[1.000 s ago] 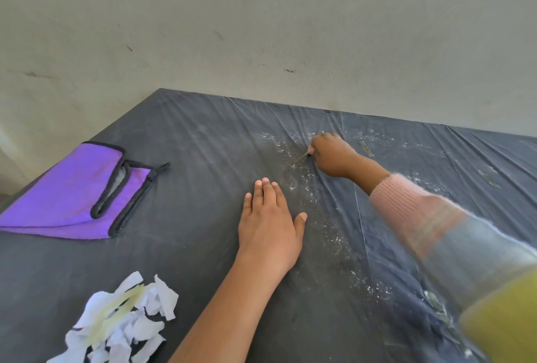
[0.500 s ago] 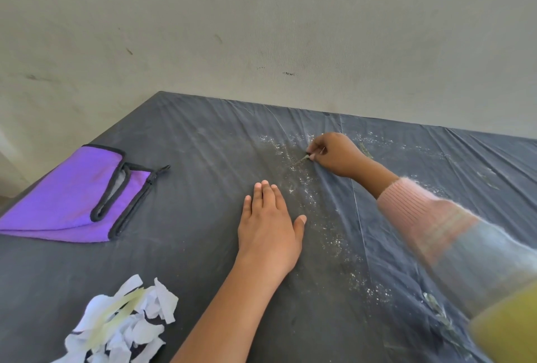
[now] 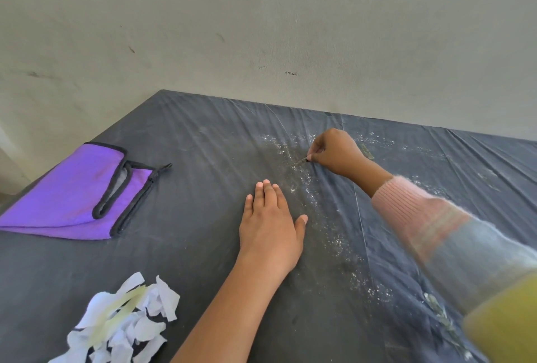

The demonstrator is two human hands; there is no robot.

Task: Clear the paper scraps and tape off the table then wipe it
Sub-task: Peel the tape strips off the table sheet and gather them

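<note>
Holds the right hand [image 3: 337, 152] out ahead, curled tight, and pinches between thumb and forefinger one end of a thin strip of tape [image 3: 299, 161] stuck to the table [image 3: 203, 136]. Lays the left hand [image 3: 271, 223] flat on the table closer in, fingers straight and together, thumb out, gripping nothing. Probably pins the wrinkled cover down against the pull.

Finds the strip just left of the right fingertips, and ahead of the left fingertips, a little to their right and apart from them. Reads its long axis as running leftward from the pinch and slightly back toward the body, low against the surface. Cannot tell the lifted part from the stuck part. Puts the right hand far nearer, in contact, so judges the peel a right-hand job. Likely calls for lifting the pinched end up and over toward the left, along the strip rather than across it, to spare so thin a piece from tearing.

Notes a second strip [image 3: 366, 151] just right of the right hand's knuckles, more bits of tape [image 3: 436, 307] beside the right sleeve, and white crumbs [image 3: 328, 235] scattered between the two hands and on toward the body. Has a pile of paper scraps [image 3: 125, 325], tape on top, well left of the left forearm, and a folded purple cloth [image 3: 72, 194] well left of the left hand, untouched. Judges wiping not yet due.
</note>
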